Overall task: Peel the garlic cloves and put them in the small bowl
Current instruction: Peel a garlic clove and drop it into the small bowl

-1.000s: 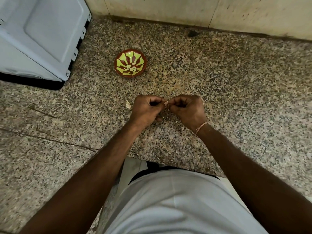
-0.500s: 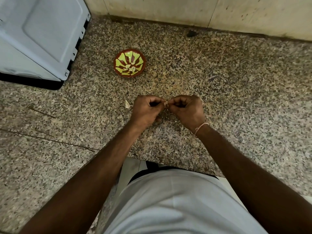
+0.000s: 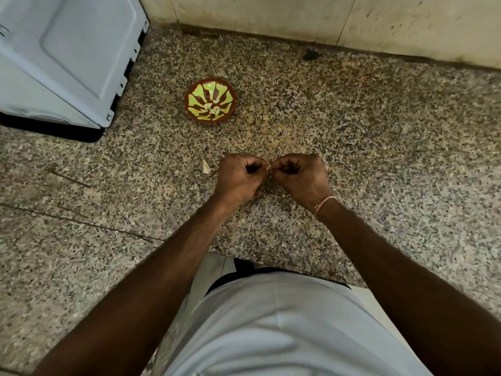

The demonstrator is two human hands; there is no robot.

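Being pinched between the fingertips of both hands, above the speckled granite counter (image 3: 352,147): a small garlic clove (image 3: 269,167), only a pale sliver of it showing. Curling tight around it from the left, the left hand (image 3: 238,179); meeting it knuckle to knuckle from the right, the right hand (image 3: 301,177), fingers likewise curled in on the clove. Circling the right wrist, a thin pale thread bracelet (image 3: 324,203).

Lying just left of the left hand on the stone, a loose scrap of garlic skin (image 3: 206,166). Sitting farther back and a little to the left, well apart from the hands, the small bowl (image 3: 210,100), red-brown with a yellow-green petal pattern, holding a few pale peeled cloves (image 3: 212,108) at its centre. Occupying the far left corner, a light blue-grey appliance (image 3: 62,58). Running along the back, a stained beige wall (image 3: 325,20).
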